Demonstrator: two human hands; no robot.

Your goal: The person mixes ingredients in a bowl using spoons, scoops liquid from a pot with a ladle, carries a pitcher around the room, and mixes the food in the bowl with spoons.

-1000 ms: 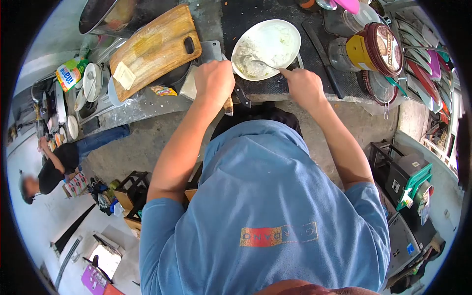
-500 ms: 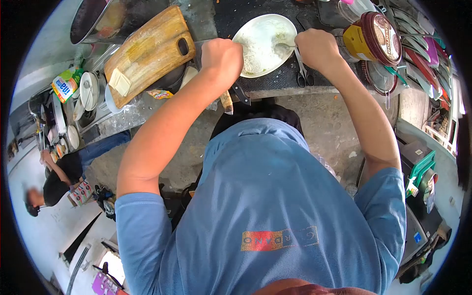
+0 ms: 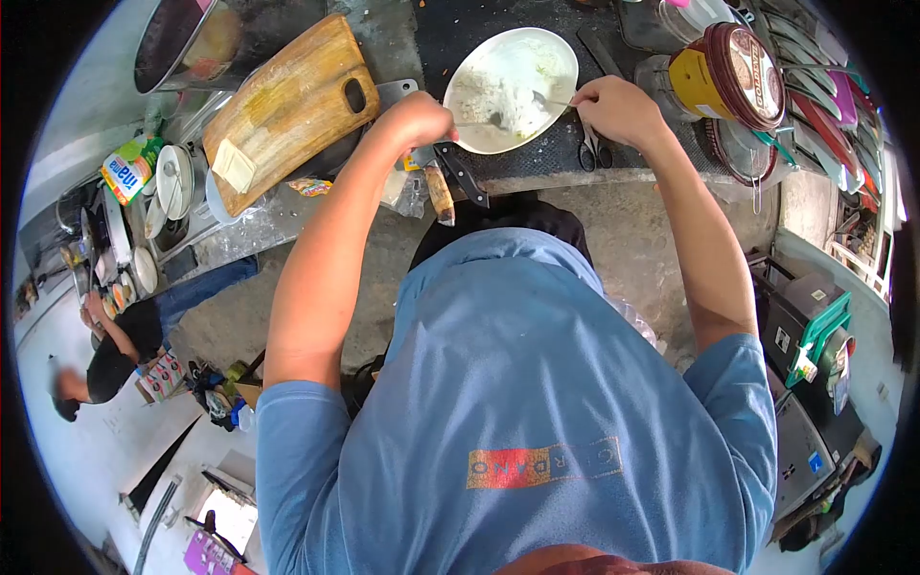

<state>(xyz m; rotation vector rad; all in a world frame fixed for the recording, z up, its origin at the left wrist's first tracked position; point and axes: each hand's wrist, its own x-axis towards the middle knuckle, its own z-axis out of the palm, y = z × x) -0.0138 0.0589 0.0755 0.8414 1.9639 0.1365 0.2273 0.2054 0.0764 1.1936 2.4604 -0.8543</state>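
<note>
A white oval bowl [image 3: 513, 72] with white powdery or creamy contents and green bits stands near the counter's front edge. My right hand [image 3: 618, 110], at its right rim, pinches the handle of a metal spoon [image 3: 551, 100] whose head is in the bowl. At the lower left rim, my left hand [image 3: 419, 120] is closed round a thin utensil; its dark tip [image 3: 496, 120] lies in the contents. Scissors [image 3: 592, 149] lie below my right hand. A black-handled knife [image 3: 465, 175] and a brown-spotted object [image 3: 440, 195] lie below my left hand.
A wooden cutting board [image 3: 297, 101] with pale square sheets [image 3: 234, 166] is at the left, beside a large pot [image 3: 182, 48]. A yellow tub with a brown lid [image 3: 752, 77] stands right, near a dish rack. Another person [image 3: 125, 335] is at the far left.
The scissors, hidden at first, now show below my right hand. My left hand rose over the bowl's left rim, then moved back down and left. The spoon in my right hand has shifted within the bowl.
</note>
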